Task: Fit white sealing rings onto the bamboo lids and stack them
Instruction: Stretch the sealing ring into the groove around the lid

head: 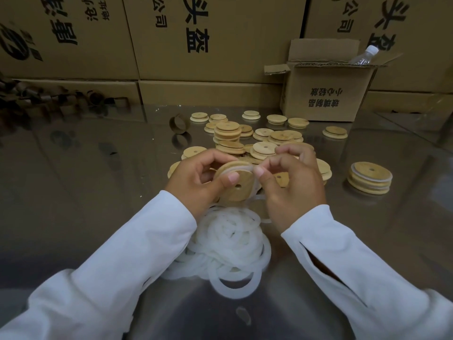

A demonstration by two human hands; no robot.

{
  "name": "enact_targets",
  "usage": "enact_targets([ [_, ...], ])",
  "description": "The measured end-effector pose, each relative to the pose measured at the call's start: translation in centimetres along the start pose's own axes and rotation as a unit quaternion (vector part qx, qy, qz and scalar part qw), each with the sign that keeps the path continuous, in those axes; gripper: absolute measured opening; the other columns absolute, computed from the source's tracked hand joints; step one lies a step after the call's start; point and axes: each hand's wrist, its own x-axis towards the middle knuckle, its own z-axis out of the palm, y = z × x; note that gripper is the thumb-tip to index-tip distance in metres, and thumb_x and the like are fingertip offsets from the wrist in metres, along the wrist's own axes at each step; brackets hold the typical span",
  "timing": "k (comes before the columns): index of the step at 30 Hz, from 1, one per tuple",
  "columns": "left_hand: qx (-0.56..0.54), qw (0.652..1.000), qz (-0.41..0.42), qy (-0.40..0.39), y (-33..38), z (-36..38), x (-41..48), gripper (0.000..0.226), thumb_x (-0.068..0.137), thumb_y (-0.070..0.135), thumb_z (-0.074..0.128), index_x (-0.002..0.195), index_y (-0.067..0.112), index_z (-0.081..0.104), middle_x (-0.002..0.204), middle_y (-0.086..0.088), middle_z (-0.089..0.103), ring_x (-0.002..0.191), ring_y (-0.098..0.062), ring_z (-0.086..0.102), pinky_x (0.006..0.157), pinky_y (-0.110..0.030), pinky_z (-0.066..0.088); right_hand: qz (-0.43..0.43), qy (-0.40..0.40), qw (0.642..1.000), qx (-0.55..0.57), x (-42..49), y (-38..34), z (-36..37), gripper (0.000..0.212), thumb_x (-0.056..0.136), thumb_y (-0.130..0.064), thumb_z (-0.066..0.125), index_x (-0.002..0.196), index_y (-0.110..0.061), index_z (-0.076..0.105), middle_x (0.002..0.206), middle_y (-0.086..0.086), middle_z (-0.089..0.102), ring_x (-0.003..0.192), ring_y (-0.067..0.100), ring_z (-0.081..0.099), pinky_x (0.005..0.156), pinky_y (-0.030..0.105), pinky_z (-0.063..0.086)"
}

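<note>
Between the two hands, raised above the steel table (73,182), one bamboo lid (239,185) is held tilted with its centre hole facing the camera. The left hand (198,182) clamps the lid, thumb on its face and fingers curled behind. The right hand (291,185) pinches a white sealing ring (241,167) at the lid's upper right edge; the ring lies around the top of the rim, while a loose stretch hangs off below the lid, so seating appears partly complete. Directly below the hands, a heap of unused sealing rings (228,246) rests on the table, indicating many fittings remain. Beyond the hands, bare lids (266,147) lie scattered and loosely piled, with no rings visible on most. To the right of the right hand, well apart, a short stack of finished lids (370,177) shows white rings between its layers; it holds only a few pieces. Judged from these quantities, the task is at an early stage: the present ring needs working around the remaining rim before the lid joins that stack.
</note>
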Motion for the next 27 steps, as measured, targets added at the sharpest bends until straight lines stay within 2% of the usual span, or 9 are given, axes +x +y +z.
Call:
enact_targets([
  [4,-0.030,0.999,-0.025,0.031,-0.18,0.25,-0.03,0.013,0.080,0.007,0.063,0.087,0.018,0.065,0.081,0.007,0.068,0.072,-0.003,0.064,0.063,-0.015,0.050,0.016,-0.019,0.999,0.045,-0.19,-0.16,0.06,0.018,0.079,-0.022,0.068,0.070,-0.034,0.056,0.099,-0.011,0.052,0.080,-0.007,0.054,0.068,0.001,0.039],
  [8,-0.070,0.993,-0.066,0.062,-0.31,0.10,0.20,0.011,0.078,0.012,0.063,0.086,0.017,0.066,0.077,0.007,0.070,0.072,-0.008,0.065,0.065,-0.030,0.055,0.018,-0.010,0.999,0.040,-0.35,-0.08,0.41,0.014,0.079,-0.025,0.067,0.071,-0.030,0.058,0.094,-0.014,0.053,0.080,-0.004,0.055,0.065,0.001,0.037],
  [10,-0.090,0.992,-0.081,0.047,-0.30,0.22,0.14,0.011,0.076,0.011,0.063,0.086,0.015,0.066,0.075,0.006,0.070,0.069,-0.009,0.065,0.061,-0.029,0.056,-0.005,0.009,1.000,0.021,-0.42,0.00,0.41,0.013,0.081,-0.022,0.066,0.072,-0.027,0.058,0.092,-0.014,0.050,0.079,-0.002,0.054,0.065,0.004,0.039],
  [15,-0.092,0.992,-0.078,0.022,-0.28,0.43,0.02,0.014,0.072,0.012,0.064,0.086,0.011,0.063,0.070,0.008,0.069,0.064,-0.006,0.065,0.059,-0.023,0.055,-0.029,0.007,0.999,-0.045,-0.30,0.12,0.38,0.016,0.085,-0.015,0.060,0.075,-0.023,0.050,0.098,-0.011,0.043,0.079,0.006,0.048,0.078,0.029,0.043],
  [17,-0.085,0.994,-0.070,0.026,-0.16,0.42,0.05,0.018,0.069,0.017,0.065,0.086,0.011,0.063,0.071,0.009,0.069,0.065,-0.006,0.065,0.056,-0.021,0.054,-0.009,-0.001,0.999,-0.054,-0.06,0.16,0.37,0.017,0.086,-0.014,0.057,0.074,-0.023,0.049,0.101,-0.010,0.041,0.085,0.006,0.046,0.077,0.021,0.039],
  [19,-0.070,0.995,-0.058,0.028,0.05,0.38,0.08,0.021,0.067,0.021,0.065,0.086,0.013,0.063,0.072,0.010,0.069,0.065,-0.006,0.065,0.055,-0.021,0.052,0.004,-0.002,0.999,-0.054,0.19,0.18,0.26,0.023,0.087,-0.013,0.057,0.071,-0.026,0.047,0.101,-0.010,0.040,0.079,0.000,0.044,0.067,0.009,0.033],
  [22,-0.048,0.997,-0.047,0.025,0.32,0.16,0.13,0.022,0.065,0.026,0.064,0.085,0.017,0.063,0.073,0.012,0.068,0.066,-0.006,0.065,0.058,-0.029,0.049,0.020,-0.001,0.999,-0.048,0.51,0.19,0.01,0.022,0.087,-0.014,0.058,0.070,-0.025,0.049,0.101,-0.009,0.040,0.076,-0.007,0.043,0.068,-0.005,0.030],
  [24,-0.038,0.998,-0.042,0.029,0.31,-0.03,0.13,0.020,0.066,0.025,0.064,0.085,0.018,0.063,0.074,0.013,0.068,0.066,-0.006,0.064,0.061,-0.032,0.046,0.024,-0.001,0.999,-0.036,0.55,0.18,-0.04,0.016,0.086,-0.014,0.059,0.073,-0.021,0.054,0.101,-0.007,0.043,0.078,-0.007,0.044,0.069,-0.007,0.028],
  [27,-0.037,0.998,-0.042,0.043,-0.02,-0.11,0.12,0.010,0.076,0.015,0.064,0.085,0.018,0.063,0.074,0.013,0.069,0.066,-0.004,0.065,0.058,-0.028,0.050,0.030,-0.013,0.999,0.012,0.30,0.13,-0.02,0.014,0.085,-0.017,0.062,0.073,-0.024,0.057,0.099,-0.006,0.050,0.080,-0.004,0.049,0.069,-0.004,0.032],
])
